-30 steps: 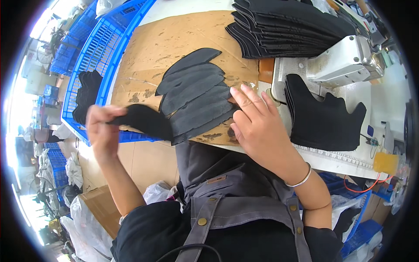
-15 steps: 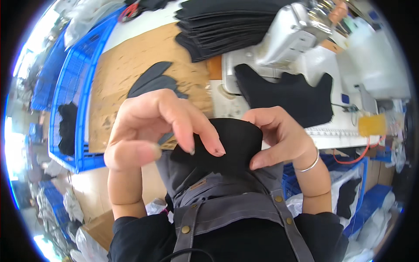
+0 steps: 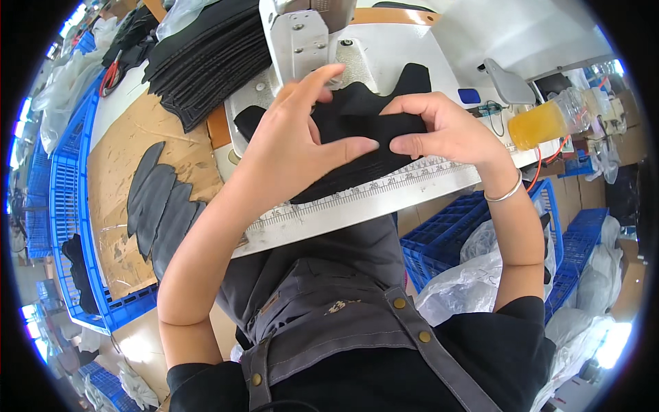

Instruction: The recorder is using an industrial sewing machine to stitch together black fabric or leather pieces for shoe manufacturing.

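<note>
— Across the bench (image 3: pixel 295 225), what is remaining?
— Leftmost, dark curved pieces (image 3: pixel 161 199) are lying on cardboard (image 3: pixel 110 165), seemingly work left; nothing is looking clearly finished. The left hand (image 3: pixel 285 137) is standing spread; over a black stack (image 3: pixel 329 189), the right hand (image 3: pixel 456 130) is pinching a black piece (image 3: pixel 364 128).
— Any writing?
— Rightward, a ruler (image 3: pixel 412 173) is showing printed graduations.

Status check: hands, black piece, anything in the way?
Left hand open, thumb at the black piece; right hand pinching its right end. Piece over notched black stack. White machine head close beyond left hand.
</note>
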Motion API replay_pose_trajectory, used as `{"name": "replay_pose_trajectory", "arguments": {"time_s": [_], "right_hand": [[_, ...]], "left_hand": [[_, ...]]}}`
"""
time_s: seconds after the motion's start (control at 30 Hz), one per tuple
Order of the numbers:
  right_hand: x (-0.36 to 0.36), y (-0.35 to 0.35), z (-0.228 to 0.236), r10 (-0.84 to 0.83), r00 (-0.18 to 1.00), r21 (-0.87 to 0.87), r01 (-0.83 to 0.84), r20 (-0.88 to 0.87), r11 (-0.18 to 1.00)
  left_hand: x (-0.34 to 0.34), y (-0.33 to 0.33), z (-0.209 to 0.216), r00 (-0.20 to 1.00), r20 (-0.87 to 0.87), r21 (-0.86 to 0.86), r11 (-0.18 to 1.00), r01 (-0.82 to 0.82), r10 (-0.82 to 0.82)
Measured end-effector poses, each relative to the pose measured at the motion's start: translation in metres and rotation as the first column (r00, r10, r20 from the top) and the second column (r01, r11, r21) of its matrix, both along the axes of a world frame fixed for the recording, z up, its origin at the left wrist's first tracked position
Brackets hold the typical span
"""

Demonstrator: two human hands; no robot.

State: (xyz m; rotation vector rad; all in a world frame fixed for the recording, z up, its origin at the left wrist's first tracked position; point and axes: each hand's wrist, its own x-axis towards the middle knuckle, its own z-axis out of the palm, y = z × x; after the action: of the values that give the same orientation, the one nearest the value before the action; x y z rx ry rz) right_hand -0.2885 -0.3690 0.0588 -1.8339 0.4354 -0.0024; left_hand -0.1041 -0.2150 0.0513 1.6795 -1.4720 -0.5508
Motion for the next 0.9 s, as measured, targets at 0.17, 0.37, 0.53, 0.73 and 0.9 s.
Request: {"name": "replay_pose_trajectory", "arguments": {"time_s": [0.17, 0.37, 0.53, 0.73, 0.9], "right_hand": [[-0.005, 0.007, 0.007, 0.100, 0.980, 0.065, -0.113, 0.173, 0.992], [0.003, 0.004, -0.011, 0.017, 0.998, -0.406, 0.010, 0.064, 0.914], [0.006, 0.007, -0.013, -0.013, 1.000, -0.426, 0.021, 0.022, 0.904], [0.006, 0.007, -0.013, -0.053, 0.999, -0.342, 0.049, -0.003, 0.938], [0.008, 0.008, -0.011, -0.063, 0.998, -0.347, 0.061, 0.006, 0.936]], "left_hand": [[0.004, -0.001, 0.012, 0.958, -0.073, 0.036, 0.959, 0.282, -0.279], [-0.002, -0.007, -0.007, 0.994, 0.007, 0.174, 0.979, 0.106, -0.109], [-0.006, -0.005, -0.017, 0.981, 0.182, 0.160, 0.986, 0.037, -0.066], [-0.004, -0.008, -0.025, 0.985, 0.167, 0.146, 0.989, 0.011, -0.036], [-0.004, -0.009, -0.023, 0.985, 0.166, 0.136, 0.991, 0.014, -0.037]]}}
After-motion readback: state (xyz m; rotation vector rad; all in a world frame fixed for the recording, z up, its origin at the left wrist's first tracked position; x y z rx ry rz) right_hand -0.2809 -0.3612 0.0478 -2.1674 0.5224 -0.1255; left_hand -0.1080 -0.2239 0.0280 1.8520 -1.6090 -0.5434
